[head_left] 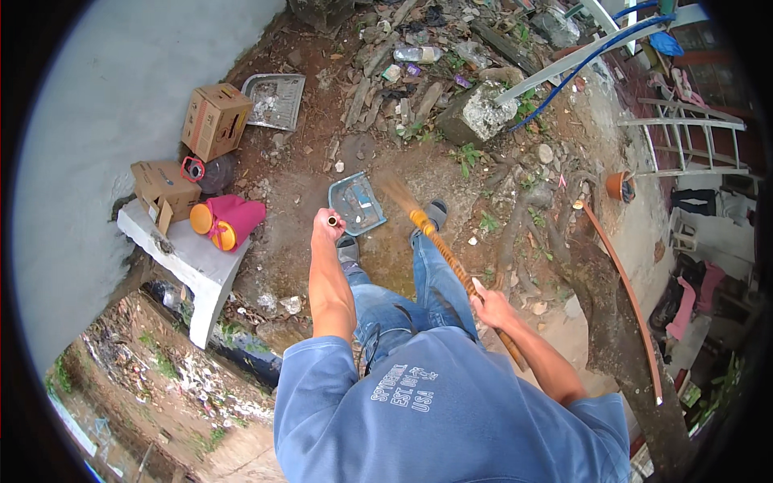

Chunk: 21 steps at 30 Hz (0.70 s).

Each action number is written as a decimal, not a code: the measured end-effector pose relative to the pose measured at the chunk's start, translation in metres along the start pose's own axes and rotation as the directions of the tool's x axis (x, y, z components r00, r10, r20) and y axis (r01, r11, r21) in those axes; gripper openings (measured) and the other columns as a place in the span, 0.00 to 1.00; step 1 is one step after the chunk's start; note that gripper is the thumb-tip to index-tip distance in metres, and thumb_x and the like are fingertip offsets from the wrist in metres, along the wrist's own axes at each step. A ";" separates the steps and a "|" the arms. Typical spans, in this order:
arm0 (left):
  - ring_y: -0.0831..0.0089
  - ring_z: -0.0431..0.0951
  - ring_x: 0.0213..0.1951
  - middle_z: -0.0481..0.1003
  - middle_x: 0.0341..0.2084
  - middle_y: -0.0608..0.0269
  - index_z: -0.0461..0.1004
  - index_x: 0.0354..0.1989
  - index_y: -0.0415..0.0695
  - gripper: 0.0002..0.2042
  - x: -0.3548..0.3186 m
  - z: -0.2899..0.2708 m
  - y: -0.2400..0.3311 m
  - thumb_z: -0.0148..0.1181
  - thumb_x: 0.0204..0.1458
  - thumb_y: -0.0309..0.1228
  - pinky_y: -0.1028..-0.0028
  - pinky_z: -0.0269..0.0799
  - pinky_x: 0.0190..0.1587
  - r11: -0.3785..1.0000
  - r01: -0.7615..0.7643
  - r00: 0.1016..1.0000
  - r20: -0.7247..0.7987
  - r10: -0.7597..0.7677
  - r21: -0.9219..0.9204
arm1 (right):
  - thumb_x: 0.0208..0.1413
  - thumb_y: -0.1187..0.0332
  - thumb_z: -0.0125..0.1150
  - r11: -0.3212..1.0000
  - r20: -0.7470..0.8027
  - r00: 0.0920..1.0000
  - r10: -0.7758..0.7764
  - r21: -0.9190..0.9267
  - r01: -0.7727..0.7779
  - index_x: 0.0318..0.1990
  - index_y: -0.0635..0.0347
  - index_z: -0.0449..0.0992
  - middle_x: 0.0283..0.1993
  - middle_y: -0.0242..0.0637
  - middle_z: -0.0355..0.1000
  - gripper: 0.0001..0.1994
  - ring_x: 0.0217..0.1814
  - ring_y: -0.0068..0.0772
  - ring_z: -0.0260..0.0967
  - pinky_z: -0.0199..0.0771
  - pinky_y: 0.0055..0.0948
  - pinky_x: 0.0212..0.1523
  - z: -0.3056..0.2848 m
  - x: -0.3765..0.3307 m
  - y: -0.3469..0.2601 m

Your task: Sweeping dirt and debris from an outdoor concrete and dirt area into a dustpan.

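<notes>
My left hand (324, 224) is closed around the upright handle of a blue dustpan (358, 203), and the handle's round end shows at the top of the fist. Bits of debris lie in the pan, which rests on the ground just ahead of my feet. My right hand (492, 307) grips the banded yellow-brown handle of a broom (441, 246). Its handle slants forward and left across my right leg. Blurred by motion, the broom's bristles (395, 191) are just right of the dustpan.
Two cardboard boxes (216, 121) and a pink bundle with yellow lids (237, 220) are at left, by a broken concrete slab (181, 262). A grey tray (275, 101) lies beyond. Ahead are wood scraps, a plastic bottle (419, 55) and a concrete block (475, 113). Roots spread at right.
</notes>
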<state>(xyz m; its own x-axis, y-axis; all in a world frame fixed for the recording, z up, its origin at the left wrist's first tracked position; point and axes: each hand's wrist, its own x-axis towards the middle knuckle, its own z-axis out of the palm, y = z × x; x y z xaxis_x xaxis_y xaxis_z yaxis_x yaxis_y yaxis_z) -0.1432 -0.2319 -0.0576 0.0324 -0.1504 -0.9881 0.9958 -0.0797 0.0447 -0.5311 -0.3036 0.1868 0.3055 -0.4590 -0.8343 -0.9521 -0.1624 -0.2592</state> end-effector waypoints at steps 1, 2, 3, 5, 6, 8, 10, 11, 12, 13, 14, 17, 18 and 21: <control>0.77 0.58 0.12 0.58 0.09 0.69 0.59 0.19 0.47 0.07 0.001 -0.002 0.001 0.38 0.47 0.28 0.78 0.56 0.14 1.000 -0.009 1.000 0.000 0.009 -0.010 | 0.51 0.61 0.43 0.999 -0.058 0.998 -0.025 -0.041 0.023 0.58 0.54 0.53 0.34 0.59 0.68 0.25 0.41 0.59 0.65 0.63 0.43 0.47 -0.002 0.011 -0.005; 0.77 0.58 0.12 0.58 0.09 0.69 0.59 0.19 0.46 0.07 0.002 -0.004 0.001 0.38 0.47 0.28 0.77 0.56 0.14 1.000 -0.019 1.000 0.000 0.019 -0.020 | 0.51 0.62 0.43 0.995 -0.114 0.992 -0.055 -0.084 0.045 0.58 0.56 0.53 0.34 0.59 0.68 0.25 0.40 0.58 0.65 0.64 0.44 0.46 -0.002 0.022 -0.010; 0.77 0.58 0.12 0.58 0.09 0.69 0.59 0.19 0.46 0.07 0.004 -0.008 0.003 0.38 0.47 0.28 0.77 0.56 0.14 0.999 -0.024 1.000 -0.001 0.024 -0.035 | 0.51 0.62 0.43 0.994 -0.110 0.992 -0.065 -0.095 0.055 0.58 0.56 0.53 0.34 0.59 0.68 0.25 0.40 0.58 0.65 0.64 0.44 0.46 0.001 0.037 -0.014; 0.76 0.58 0.12 0.58 0.09 0.68 0.60 0.20 0.46 0.06 0.006 -0.010 0.004 0.38 0.47 0.28 0.76 0.57 0.15 1.000 -0.018 1.000 0.023 0.018 -0.012 | 0.51 0.62 0.42 0.986 -0.144 0.987 -0.063 -0.163 0.039 0.58 0.59 0.52 0.30 0.56 0.69 0.25 0.34 0.49 0.70 0.68 0.43 0.39 0.008 0.063 -0.022; 0.75 0.58 0.11 0.58 0.10 0.68 0.60 0.21 0.45 0.06 0.003 -0.007 0.002 0.38 0.47 0.28 0.75 0.58 0.16 1.000 -0.009 0.999 0.037 0.009 0.005 | 0.51 0.62 0.42 0.985 -0.147 0.987 -0.064 -0.170 0.038 0.58 0.59 0.52 0.30 0.56 0.69 0.25 0.34 0.49 0.70 0.68 0.43 0.39 0.011 0.071 -0.026; 0.77 0.58 0.11 0.57 0.08 0.69 0.59 0.19 0.46 0.07 -0.002 0.006 -0.005 0.38 0.47 0.28 0.77 0.57 0.14 1.000 -0.015 0.999 0.033 0.015 -0.008 | 0.51 0.62 0.42 0.998 -0.035 0.999 -0.021 -0.067 0.019 0.58 0.59 0.52 0.26 0.58 0.69 0.26 0.26 0.50 0.70 0.71 0.41 0.34 0.015 0.081 -0.031; 0.79 0.57 0.10 0.56 0.07 0.71 0.58 0.17 0.47 0.08 -0.008 0.007 -0.004 0.39 0.48 0.28 0.79 0.56 0.13 0.999 -0.030 0.999 0.020 0.030 -0.030 | 0.52 0.62 0.43 0.998 -0.016 0.999 -0.032 -0.053 0.031 0.59 0.56 0.51 0.20 0.52 0.69 0.25 0.17 0.43 0.69 0.73 0.36 0.24 0.023 0.072 -0.034; 0.79 0.57 0.10 0.56 0.07 0.71 0.58 0.17 0.47 0.09 -0.009 0.005 -0.006 0.39 0.48 0.28 0.79 0.56 0.13 0.998 -0.047 0.999 0.003 0.048 -0.029 | 0.53 0.63 0.43 0.999 0.091 0.995 0.035 0.033 -0.038 0.60 0.54 0.50 0.19 0.47 0.69 0.26 0.16 0.36 0.68 0.71 0.33 0.19 0.020 0.059 -0.038; 0.79 0.57 0.10 0.56 0.07 0.70 0.58 0.16 0.47 0.09 -0.009 0.006 -0.007 0.39 0.48 0.28 0.79 0.56 0.13 0.998 -0.064 0.998 -0.010 0.064 -0.024 | 0.53 0.63 0.44 0.987 0.198 0.976 0.093 0.113 -0.117 0.60 0.53 0.49 0.19 0.41 0.68 0.26 0.14 0.30 0.66 0.69 0.30 0.14 0.016 0.046 -0.041; 0.75 0.60 0.12 0.59 0.10 0.68 0.60 0.21 0.46 0.06 -0.005 -0.001 -0.003 0.39 0.47 0.29 0.75 0.58 0.16 0.999 -0.044 0.999 -0.010 0.044 -0.027 | 0.53 0.63 0.44 0.988 0.197 0.976 0.089 0.106 -0.111 0.60 0.53 0.49 0.19 0.41 0.68 0.26 0.14 0.30 0.66 0.69 0.30 0.14 0.015 0.036 -0.040; 0.75 0.60 0.12 0.59 0.10 0.68 0.60 0.21 0.46 0.06 0.000 -0.007 0.000 0.39 0.47 0.29 0.75 0.58 0.16 0.998 -0.047 0.999 -0.009 0.047 -0.036 | 0.53 0.63 0.44 0.974 0.253 0.964 0.083 0.184 -0.132 0.61 0.50 0.48 0.17 0.38 0.66 0.27 0.13 0.27 0.64 0.68 0.28 0.14 0.011 0.027 -0.034; 0.76 0.60 0.12 0.59 0.10 0.68 0.60 0.20 0.46 0.06 0.007 -0.008 -0.002 0.40 0.47 0.29 0.76 0.59 0.15 0.997 -0.053 0.997 0.062 0.056 -0.050 | 0.54 0.63 0.45 0.945 0.299 0.950 0.090 0.276 -0.177 0.61 0.47 0.47 0.16 0.32 0.61 0.26 0.11 0.23 0.60 0.66 0.25 0.13 0.002 -0.002 -0.019; 0.76 0.60 0.12 0.59 0.10 0.68 0.60 0.20 0.46 0.06 0.008 -0.007 -0.002 0.40 0.47 0.29 0.76 0.59 0.15 0.997 -0.053 0.996 0.066 0.056 -0.048 | 0.54 0.64 0.45 0.940 0.294 0.952 0.092 0.289 -0.180 0.61 0.45 0.48 0.17 0.30 0.60 0.26 0.10 0.21 0.58 0.65 0.23 0.12 -0.001 -0.010 -0.017; 0.76 0.60 0.12 0.58 0.10 0.68 0.59 0.18 0.46 0.07 0.006 -0.016 -0.004 0.40 0.47 0.28 0.76 0.59 0.14 1.000 -0.023 0.996 0.085 0.023 -0.006 | 0.54 0.64 0.45 0.960 0.199 0.974 0.112 0.232 -0.157 0.61 0.47 0.49 0.18 0.34 0.64 0.26 0.12 0.22 0.61 0.66 0.25 0.14 -0.007 -0.021 -0.015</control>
<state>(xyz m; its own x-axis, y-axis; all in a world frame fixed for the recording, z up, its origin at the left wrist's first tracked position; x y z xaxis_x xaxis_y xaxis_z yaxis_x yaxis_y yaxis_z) -0.1457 -0.2164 -0.0663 0.0483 -0.2354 -0.9707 0.9953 -0.0702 0.0665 -0.5229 -0.2978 0.2118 0.1879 -0.2907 -0.9382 -0.9659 0.1188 -0.2302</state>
